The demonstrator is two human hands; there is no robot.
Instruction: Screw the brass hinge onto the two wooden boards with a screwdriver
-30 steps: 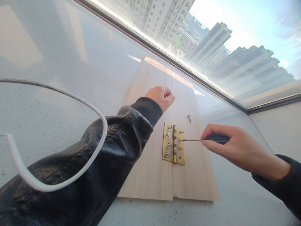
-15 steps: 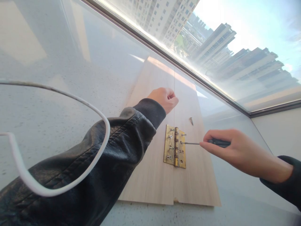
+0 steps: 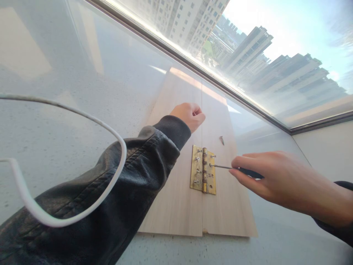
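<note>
My right hand (image 3: 278, 180) grips a screwdriver (image 3: 249, 172) by its dark handle. The thin shaft reaches left, and its tip meets a screw on the right leaf of a brass hinge (image 3: 204, 173). This hinge lies over the seam between two pale wooden boards (image 3: 176, 213). Several screws stand up from its left leaf; another is near the top of the right leaf, above bare holes. Beyond the hinge, my left hand (image 3: 190, 116) rests curled on the boards. Its palm is hidden, so I cannot tell what it holds. A loose screw (image 3: 221, 140) lies between the hands.
A white cable (image 3: 121, 158) loops across the left side, in front of my black sleeve (image 3: 121, 184). The boards lie on a pale speckled countertop (image 3: 110, 88). A window frame (image 3: 165, 48) runs diagonally behind them, with tall buildings outside.
The view has shifted a little, moving the boards slightly left in the picture. My right hand has turned slightly around the screwdriver, whose tip remains at the same screw. My left hand stays curled.
</note>
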